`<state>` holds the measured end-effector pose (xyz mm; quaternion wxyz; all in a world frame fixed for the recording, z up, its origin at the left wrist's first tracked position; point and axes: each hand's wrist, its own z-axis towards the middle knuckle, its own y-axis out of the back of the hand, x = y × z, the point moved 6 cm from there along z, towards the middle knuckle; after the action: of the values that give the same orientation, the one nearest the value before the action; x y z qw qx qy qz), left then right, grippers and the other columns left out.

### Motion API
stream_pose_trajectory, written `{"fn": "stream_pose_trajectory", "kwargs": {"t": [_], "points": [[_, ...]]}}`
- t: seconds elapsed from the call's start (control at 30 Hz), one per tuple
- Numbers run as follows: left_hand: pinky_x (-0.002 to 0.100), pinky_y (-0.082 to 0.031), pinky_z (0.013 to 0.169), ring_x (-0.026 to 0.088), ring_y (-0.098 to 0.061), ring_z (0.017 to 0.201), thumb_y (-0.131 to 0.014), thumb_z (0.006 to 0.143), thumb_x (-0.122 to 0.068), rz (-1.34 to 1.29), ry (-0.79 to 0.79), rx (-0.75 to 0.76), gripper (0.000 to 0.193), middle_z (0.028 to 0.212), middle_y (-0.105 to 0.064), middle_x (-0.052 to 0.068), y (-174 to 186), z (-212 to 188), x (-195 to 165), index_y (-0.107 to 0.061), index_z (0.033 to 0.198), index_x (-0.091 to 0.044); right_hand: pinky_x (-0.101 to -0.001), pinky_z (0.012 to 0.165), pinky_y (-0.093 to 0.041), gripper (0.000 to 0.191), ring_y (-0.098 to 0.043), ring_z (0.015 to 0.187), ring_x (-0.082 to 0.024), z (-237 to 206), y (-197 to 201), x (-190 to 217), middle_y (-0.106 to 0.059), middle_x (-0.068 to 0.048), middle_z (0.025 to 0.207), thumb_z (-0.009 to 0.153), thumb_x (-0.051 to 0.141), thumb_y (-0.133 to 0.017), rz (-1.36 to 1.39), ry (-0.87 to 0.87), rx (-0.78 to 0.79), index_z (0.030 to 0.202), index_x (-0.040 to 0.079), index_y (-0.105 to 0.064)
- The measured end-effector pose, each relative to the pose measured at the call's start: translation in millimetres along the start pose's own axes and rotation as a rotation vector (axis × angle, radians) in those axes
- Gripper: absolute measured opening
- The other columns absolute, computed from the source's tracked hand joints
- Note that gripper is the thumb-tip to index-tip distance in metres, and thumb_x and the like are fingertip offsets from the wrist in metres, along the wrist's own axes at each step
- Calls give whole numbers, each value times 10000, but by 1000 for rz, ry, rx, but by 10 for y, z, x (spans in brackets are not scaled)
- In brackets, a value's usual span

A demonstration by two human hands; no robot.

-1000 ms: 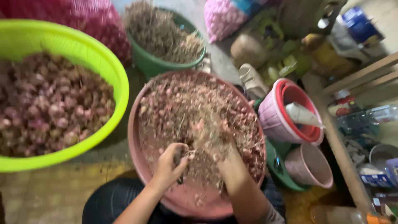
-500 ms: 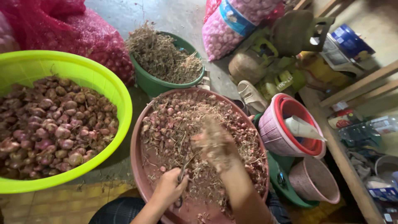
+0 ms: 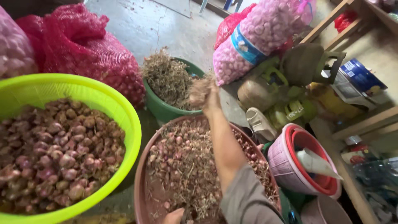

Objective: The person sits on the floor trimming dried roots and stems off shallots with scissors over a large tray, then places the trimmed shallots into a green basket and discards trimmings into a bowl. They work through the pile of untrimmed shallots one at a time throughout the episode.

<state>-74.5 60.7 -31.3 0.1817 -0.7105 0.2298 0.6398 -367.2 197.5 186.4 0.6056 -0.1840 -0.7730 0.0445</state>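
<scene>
Over green tub [image 3: 154, 104]: right hand [image 3: 209, 94] clenched on roots [image 3: 199, 92], discarding; left hand [image 3: 174, 216] in basin [image 3: 141, 182], grip unclear.

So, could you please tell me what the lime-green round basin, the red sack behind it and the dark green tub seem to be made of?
The lime-green round basin looks like moulded plastic: uniform colour, smooth, slightly glossy rim. The red sack appears to be open plastic mesh netting, since its bulbs show through the weave. The dark green tub, toward which the right hand carries a clump of dry roots, also looks plastic, smooth and matte, though little of it shows.
</scene>
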Motion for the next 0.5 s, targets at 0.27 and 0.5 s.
{"fn": "stream_pose_trajectory", "kwargs": {"t": [0.27,0.5], "points": [[317,-543,818,147,-715,805,-617,930,-175,-269,66,70,209,750,-754,44,115,-13,56,-754,862,-32,-305,761,-590,346,-695,925,-192,-990,262,-286,-730,-136,1097,956,235,-665,-950,427,-60,1243,43,-637],[343,-550,820,189,-673,898,-576,917,-70,-497,-92,-14,218,947,-695,132,341,199,-100,-674,1095,11,-334,876,-593,393,-705,937,-147,-2706,651,-1275,-747,-67,1078,852,111,-751,-993,150,207,1238,74,-691]]}}
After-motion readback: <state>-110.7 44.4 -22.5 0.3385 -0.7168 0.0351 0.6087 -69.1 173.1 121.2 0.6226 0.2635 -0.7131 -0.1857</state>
